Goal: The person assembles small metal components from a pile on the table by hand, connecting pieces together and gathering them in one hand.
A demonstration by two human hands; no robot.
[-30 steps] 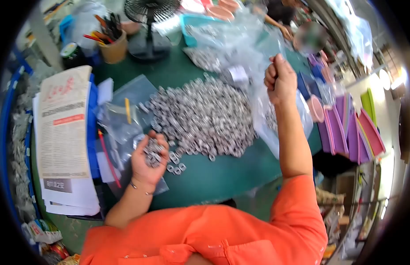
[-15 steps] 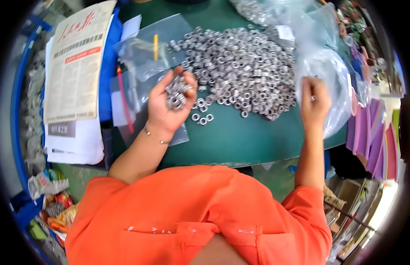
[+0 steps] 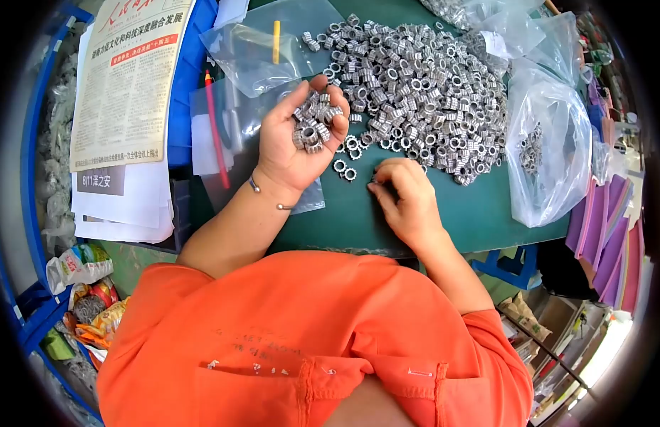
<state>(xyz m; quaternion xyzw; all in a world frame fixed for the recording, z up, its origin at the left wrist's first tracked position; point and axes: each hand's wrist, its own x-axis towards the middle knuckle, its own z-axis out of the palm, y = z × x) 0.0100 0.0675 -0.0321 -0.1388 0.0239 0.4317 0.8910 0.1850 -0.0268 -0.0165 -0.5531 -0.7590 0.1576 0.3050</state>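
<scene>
My left hand point(image 3: 298, 142) is cupped palm up around a clump of small toothed metal rings point(image 3: 310, 135). A large heap of the same metal rings point(image 3: 429, 92) lies on the green table, just right of that hand. My right hand point(image 3: 409, 203) is at the table's near side, below the heap, with its fingers curled and thumb drawn in toward the fingertips. What it grips, if anything, is hidden. Several loose rings point(image 3: 345, 169) lie between the two hands. To the right, a clear plastic bag point(image 3: 550, 164) has some rings inside.
A newspaper point(image 3: 127, 92) lies over papers and a blue tray at the left. Flat clear plastic bags point(image 3: 262, 60), a yellow stick point(image 3: 276, 43) and a red pencil point(image 3: 217, 132) are beside my left arm. More filled bags point(image 3: 479, 21) sit at the back right.
My right hand has moved left, from the plastic bag to the table in front of the heap. My left hand still holds its rings, and the whole view has shifted slightly.
</scene>
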